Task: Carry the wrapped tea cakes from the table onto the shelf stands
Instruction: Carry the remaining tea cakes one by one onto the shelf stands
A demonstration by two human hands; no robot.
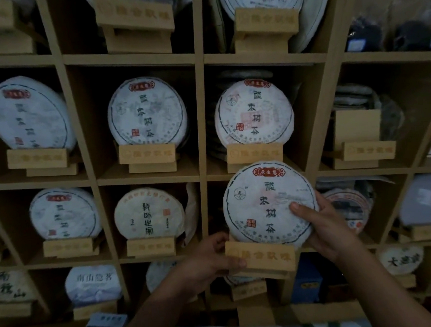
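Shelving fills my view: a grid of wooden cubbies (201, 112), most with a wrapped cake propped upright on a small stand. I hold one wrapped tea cake (268, 204) and its wooden stand (261, 256) out in front of the third row down, at the cubby just below the matching cake (253, 112) that has the same red label and characters.

My right hand (325, 228) grips the cake at its lower right edge, thumb pressed flat across the printed paper and the other fingers curled behind, so the disc stays face-out and upright. My left hand (209, 259) curls round the left end of the stand, thumb along its front, steadying the block so the cake's bottom rim sits in the groove rather than sliding off. The cake touches the stand along its lower edge; I cannot tell whether the stand is resting on the shelf board yet or is carried in the air.

I judge this as the seating step: cake and stand go in together, label forward like the neighbours. The paper wrap is thin, so a firm thumb risks creasing it, and a tilted stand would let the round cake roll.
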